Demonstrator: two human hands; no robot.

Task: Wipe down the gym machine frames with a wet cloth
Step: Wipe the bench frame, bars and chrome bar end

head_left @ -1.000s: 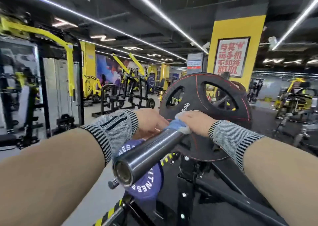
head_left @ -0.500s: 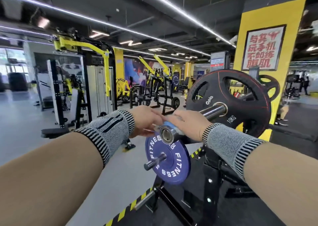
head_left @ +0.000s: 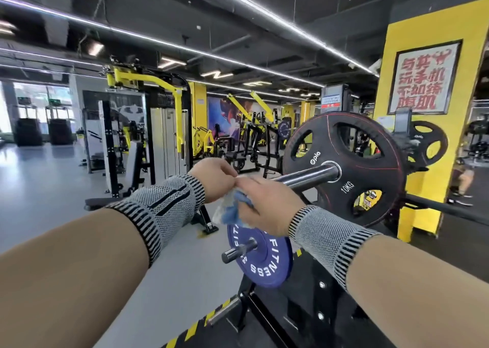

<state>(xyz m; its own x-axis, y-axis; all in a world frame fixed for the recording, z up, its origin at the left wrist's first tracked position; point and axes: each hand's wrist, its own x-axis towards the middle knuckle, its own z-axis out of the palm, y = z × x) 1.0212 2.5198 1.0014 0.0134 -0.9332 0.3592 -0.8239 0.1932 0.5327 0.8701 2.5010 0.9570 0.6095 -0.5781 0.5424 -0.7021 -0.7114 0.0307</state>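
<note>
Black plate (head_left: 344,167): sitting on steel bar, marked 10KG.
Blue plate (head_left: 260,257): hanging on lower peg.
Poster (head_left: 423,79): hanging on yellow pillar (head_left: 423,24).

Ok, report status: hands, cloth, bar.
Both hands, left hand and right hand, grip blue cloth at bar end. Black 10KG plate on bar.

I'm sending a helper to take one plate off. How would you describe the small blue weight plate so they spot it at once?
Find the yellow pillar with the red-lettered poster; left of it a big black plate sits on a steel bar. The blue plate hangs lower and nearer, on its own short peg. It is the smaller one, blue with white lettering.
</note>
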